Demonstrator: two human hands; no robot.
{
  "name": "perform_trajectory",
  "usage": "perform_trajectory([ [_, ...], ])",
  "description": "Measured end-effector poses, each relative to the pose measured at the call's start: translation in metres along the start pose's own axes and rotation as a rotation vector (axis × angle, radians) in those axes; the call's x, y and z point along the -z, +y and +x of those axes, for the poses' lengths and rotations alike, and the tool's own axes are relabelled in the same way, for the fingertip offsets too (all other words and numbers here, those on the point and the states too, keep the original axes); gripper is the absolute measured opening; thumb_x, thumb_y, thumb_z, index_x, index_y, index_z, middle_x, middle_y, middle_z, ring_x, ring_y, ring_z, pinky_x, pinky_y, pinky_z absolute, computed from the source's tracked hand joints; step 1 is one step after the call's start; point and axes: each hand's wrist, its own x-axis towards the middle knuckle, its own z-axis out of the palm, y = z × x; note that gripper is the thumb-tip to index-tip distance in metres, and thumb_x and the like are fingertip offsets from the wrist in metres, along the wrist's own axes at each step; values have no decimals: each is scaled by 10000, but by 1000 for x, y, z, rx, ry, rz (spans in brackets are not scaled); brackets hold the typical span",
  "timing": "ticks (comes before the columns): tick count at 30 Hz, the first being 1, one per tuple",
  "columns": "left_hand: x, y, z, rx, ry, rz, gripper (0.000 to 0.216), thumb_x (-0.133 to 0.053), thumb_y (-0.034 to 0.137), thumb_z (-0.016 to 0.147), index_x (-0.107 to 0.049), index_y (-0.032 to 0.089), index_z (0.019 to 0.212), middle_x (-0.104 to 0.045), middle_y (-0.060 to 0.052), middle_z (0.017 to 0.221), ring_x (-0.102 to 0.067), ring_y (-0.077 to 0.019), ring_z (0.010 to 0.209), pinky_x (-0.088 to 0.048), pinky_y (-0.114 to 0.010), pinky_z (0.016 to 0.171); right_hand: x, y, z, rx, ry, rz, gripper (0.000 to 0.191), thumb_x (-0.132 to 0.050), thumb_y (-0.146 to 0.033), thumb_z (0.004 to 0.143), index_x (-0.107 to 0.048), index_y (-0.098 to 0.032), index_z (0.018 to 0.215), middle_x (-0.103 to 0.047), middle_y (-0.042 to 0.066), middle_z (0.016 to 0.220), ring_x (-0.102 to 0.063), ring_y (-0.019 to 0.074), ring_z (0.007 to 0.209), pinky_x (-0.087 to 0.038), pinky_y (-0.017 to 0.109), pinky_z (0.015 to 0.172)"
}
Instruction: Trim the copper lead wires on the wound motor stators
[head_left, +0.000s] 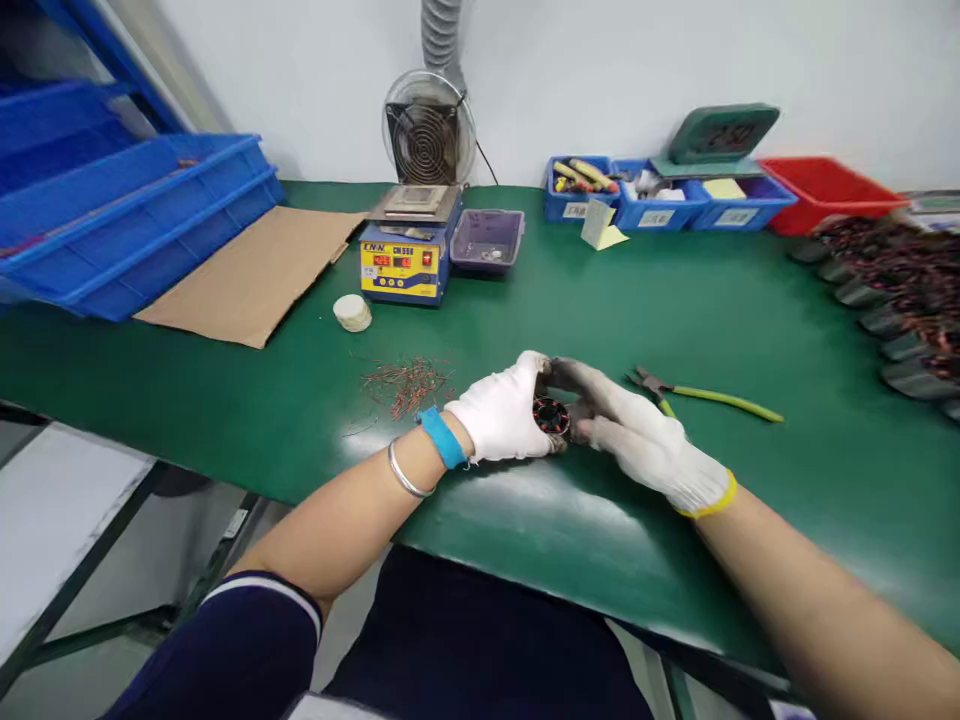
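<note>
Between my gloved hands is a motor stator (551,414), a round part with a black centre and orange-red copper windings. My left hand (501,410), in a white glove with a blue band at the wrist, is closed around its left side. From the right, my right hand (637,425), gloved with a yellow cuff, curves its fingers over the stator's far and right edges; its fingertips are dark and slightly blurred. Just right of that hand lie cutting pliers (705,395) with green handles. Copper wire scraps (409,385) lie loosely to the left of my left hand.
A blue-yellow solder pot (401,268) stands behind, by a fan (426,140) and a purple tray (487,240). Blue bins (656,212) and a red bin (829,190) line the back. Several stators (900,290) sit right; cardboard (255,270) and blue crates (150,220) lie left.
</note>
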Motion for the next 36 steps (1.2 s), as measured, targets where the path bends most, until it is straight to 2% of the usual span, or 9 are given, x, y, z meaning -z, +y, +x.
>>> perform_trajectory([
  [5, 2, 6, -3, 17, -44, 122, 753, -740, 427, 708, -398, 209, 1344, -707, -97, 1154, -714, -315, 1043, -574, -398, 866, 7, -8, 5, -129, 26, -277, 601, -469, -252, 860, -547, -234, 1455, -721, 40, 1278, -697, 241, 1139, -575, 378, 990],
  [7, 3, 8, -4, 23, -39, 137, 699, -728, 413, 720, -417, 216, 1315, -714, -85, 1111, -721, -306, 1011, -571, -386, 847, 5, -11, 4, -135, 51, -401, 596, -509, -263, 841, -568, -255, 1434, -726, 40, 1261, -715, 255, 1087, -590, 385, 942],
  [11, 3, 6, -4, 45, 2, 138, 635, -741, 401, 703, -442, 217, 1232, -722, -66, 1029, -725, -277, 940, -564, -356, 799, -4, -17, 4, -103, 60, -510, 632, -513, -264, 836, -530, -267, 1468, -623, 55, 1438, -668, 287, 1191, -573, 409, 955],
  [15, 5, 4, -3, 0, 26, 201, 544, -725, 409, 717, -497, 230, 1177, -718, -45, 1039, -712, -251, 926, -552, -340, 781, -5, -20, 8, -252, -31, -568, 635, -517, -336, 875, -496, -278, 1507, -734, 70, 1243, -709, 301, 1075, -580, 397, 826],
  [20, 5, 8, -2, -82, 16, 350, 329, -692, 403, 741, -606, 247, 1017, -713, -23, 1037, -690, -253, 950, -532, -348, 793, 5, -21, 3, -231, -117, -608, 425, -429, -349, 934, -708, -300, 1250, -756, 44, 1189, -705, 290, 1053, -529, 364, 748],
  [26, -9, 0, 7, -18, 222, 386, 343, -721, 460, 739, -603, 214, 948, -697, -38, 968, -669, -227, 876, -525, -335, 772, 26, -12, 0, -348, -128, -751, 361, -521, -402, 866, -773, -345, 1117, -779, 38, 1058, -706, 296, 848, -358, 301, 513],
  [30, -12, -4, 10, 65, 296, 370, 399, -728, 500, 770, -615, 206, 1014, -701, -44, 983, -679, -233, 929, -525, -329, 789, 32, -2, -1, -347, -106, -787, 373, -515, -444, 864, -791, -340, 1093, -780, 58, 996, -688, 267, 756, -291, 271, 471],
  [33, -12, -5, 10, 9, 250, 408, 465, -703, 493, 827, -619, 232, 1201, -680, -56, 1129, -680, -240, 1025, -521, -335, 847, 31, -3, -3, -317, -87, -837, 385, -508, -449, 860, -803, -330, 1076, -778, 77, 946, -656, 230, 643, -247, 256, 435],
  [36, -11, -4, 12, -45, 191, 456, 461, -700, 518, 844, -648, 257, 1220, -647, -59, 1182, -683, -234, 1016, -515, -330, 837, 26, -11, -7, -252, -132, -772, 401, -470, -437, 877, -803, -335, 1075, -782, 53, 941, -670, 222, 664, -291, 258, 443],
])
